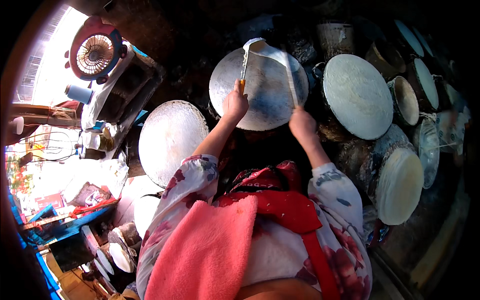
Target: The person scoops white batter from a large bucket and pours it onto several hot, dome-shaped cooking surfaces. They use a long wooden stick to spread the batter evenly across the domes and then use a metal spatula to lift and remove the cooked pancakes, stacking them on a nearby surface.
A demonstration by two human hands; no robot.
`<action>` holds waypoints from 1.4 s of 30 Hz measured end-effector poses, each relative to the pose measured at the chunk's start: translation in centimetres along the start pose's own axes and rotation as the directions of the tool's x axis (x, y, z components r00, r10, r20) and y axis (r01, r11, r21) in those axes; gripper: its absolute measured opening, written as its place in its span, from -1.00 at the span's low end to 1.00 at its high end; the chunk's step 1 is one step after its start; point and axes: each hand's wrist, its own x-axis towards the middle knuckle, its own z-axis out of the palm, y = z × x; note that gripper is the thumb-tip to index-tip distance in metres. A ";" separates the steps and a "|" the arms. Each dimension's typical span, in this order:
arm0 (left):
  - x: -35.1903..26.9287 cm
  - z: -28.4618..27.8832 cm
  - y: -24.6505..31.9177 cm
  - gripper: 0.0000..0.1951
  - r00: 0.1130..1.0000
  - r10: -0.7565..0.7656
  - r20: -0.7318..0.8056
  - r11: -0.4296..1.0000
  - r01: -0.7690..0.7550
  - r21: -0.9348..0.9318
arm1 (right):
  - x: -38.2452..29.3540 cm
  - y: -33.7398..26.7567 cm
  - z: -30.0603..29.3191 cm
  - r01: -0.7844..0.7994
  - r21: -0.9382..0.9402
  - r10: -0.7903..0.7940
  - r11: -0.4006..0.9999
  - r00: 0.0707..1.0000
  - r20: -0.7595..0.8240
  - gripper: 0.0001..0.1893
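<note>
My left hand (235, 104) grips the yellow handle of a narrow spatula (243, 71), whose long blade bears white, batter-like residue. In my right hand (302, 123) is a thin, pale stick (290, 80), blurred along its length. Between the far ends of both tools spans a thin white sheet (268, 51), like a soft pancake. It sags over the far part of a round griddle (264, 99) with a grey, smeared surface. Both hands are at the griddle's near side. Whether the sheet still touches the griddle I cannot tell.
Left of the griddle is a round, white-topped surface (170, 140); another pale disc (358, 96) stands at right. A stack of round, pale sheets (400, 187) sits lower right. A small fan (94, 52) and a blue-grey cup (78, 93) are at upper left. Pots (405, 100) crowd the far right.
</note>
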 end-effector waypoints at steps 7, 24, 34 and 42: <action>-0.7 -2.5 -3.9 -0.32 0.999 0.020 -0.050 1.000 -0.020 0.010 | 2.4 -1.0 -2.2 0.045 -0.051 -0.046 0.998 0.999 -0.020 -0.76; -6.4 -4.4 -4.7 -0.34 0.981 -0.150 -0.125 0.988 0.143 -0.065 | 5.4 -2.6 -0.4 0.388 -0.168 -0.360 0.906 0.917 0.174 -0.77; -12.1 -6.3 -2.8 -0.37 0.954 -0.273 -0.127 0.947 0.243 -0.208 | 7.2 -0.7 -1.8 0.563 -0.191 -0.503 0.804 0.815 0.286 -0.84; -15.8 -6.3 -2.8 -0.39 0.902 -0.414 -0.122 0.871 0.354 -0.340 | 12.4 0.8 -1.6 0.638 -0.186 -0.575 0.748 0.762 0.299 -0.84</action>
